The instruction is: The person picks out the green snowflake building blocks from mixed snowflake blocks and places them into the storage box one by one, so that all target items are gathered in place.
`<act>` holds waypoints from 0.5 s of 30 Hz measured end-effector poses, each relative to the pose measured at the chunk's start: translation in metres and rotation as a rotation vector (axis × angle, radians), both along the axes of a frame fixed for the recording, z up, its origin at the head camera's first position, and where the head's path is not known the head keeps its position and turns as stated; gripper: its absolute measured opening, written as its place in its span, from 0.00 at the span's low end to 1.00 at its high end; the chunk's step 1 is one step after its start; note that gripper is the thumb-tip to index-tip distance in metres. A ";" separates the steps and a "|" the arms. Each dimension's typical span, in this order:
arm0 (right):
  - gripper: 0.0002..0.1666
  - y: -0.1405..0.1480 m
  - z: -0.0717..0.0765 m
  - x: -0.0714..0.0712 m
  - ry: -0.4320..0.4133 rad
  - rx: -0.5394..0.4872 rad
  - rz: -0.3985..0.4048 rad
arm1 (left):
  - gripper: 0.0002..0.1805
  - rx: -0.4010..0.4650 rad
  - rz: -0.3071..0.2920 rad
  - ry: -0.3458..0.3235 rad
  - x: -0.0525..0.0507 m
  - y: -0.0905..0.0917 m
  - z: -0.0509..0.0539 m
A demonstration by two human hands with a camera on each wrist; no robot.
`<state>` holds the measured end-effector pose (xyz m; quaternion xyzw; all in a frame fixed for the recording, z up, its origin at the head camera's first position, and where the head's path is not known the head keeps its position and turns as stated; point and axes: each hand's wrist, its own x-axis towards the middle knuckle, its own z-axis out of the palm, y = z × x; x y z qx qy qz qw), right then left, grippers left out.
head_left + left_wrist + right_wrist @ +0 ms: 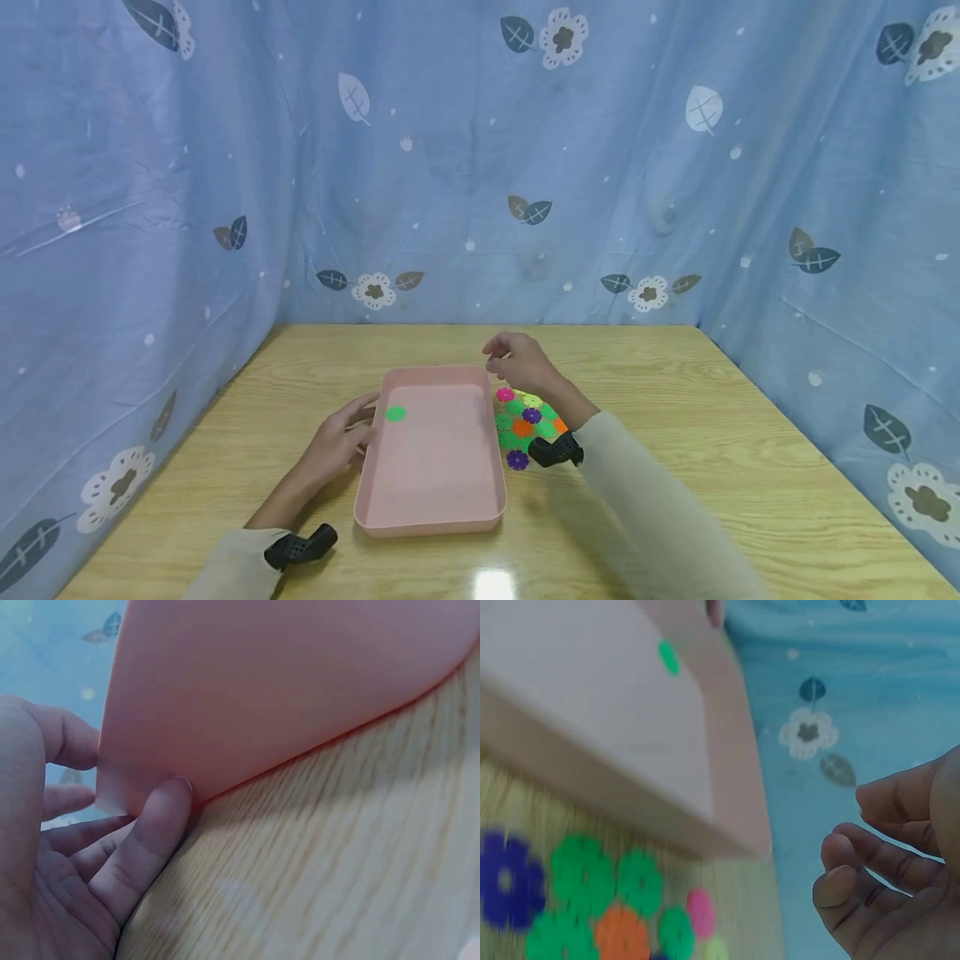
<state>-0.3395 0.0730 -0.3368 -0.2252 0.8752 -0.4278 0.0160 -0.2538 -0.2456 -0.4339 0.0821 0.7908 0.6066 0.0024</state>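
Observation:
A pink rectangular tray (435,450) lies on the table, with one green disc-shaped piece (396,413) inside near its far left. My left hand (337,442) holds the tray at its left side. In the left wrist view the thumb (169,814) lies against the outer wall while fingertips touch the edge. Above the tray's far right corner hovers my right hand (521,362), fingers loosely bent with nothing visible between them. Right of the tray is a pile of flat notched plastic flower pieces (522,427) in green, orange, purple, pink and yellow, partly hidden by the right forearm.
The wooden table (637,375) extends around the tray on every side. A blue patterned curtain (450,167) hangs along the back and both sides. Black straps with camera mounts sit on both wrists. Near the front edge, light reflects off the tabletop.

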 end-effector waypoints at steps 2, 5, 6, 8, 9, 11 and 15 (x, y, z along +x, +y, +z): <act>0.13 0.007 -0.004 -0.001 -0.001 0.032 -0.011 | 0.35 0.000 0.004 -0.005 0.001 0.000 0.000; 0.13 0.015 -0.010 -0.003 -0.017 0.060 -0.019 | 0.35 -0.002 0.009 -0.007 0.002 -0.001 0.000; 0.13 0.017 -0.013 -0.003 -0.024 0.075 -0.024 | 0.35 -0.002 0.007 -0.007 0.002 -0.001 0.000; 0.13 0.021 -0.018 -0.005 -0.036 0.111 -0.030 | 0.35 -0.004 0.005 -0.003 0.001 -0.001 0.000; 0.14 0.023 -0.020 -0.006 -0.037 0.132 -0.032 | 0.35 -0.005 0.002 -0.002 0.001 -0.001 -0.001; 0.15 0.025 -0.025 -0.007 -0.041 0.182 -0.040 | 0.35 -0.005 -0.003 0.001 0.000 -0.001 -0.001; 0.18 0.029 -0.032 -0.010 -0.021 0.289 -0.051 | 0.34 -0.005 -0.011 0.002 -0.001 -0.001 -0.002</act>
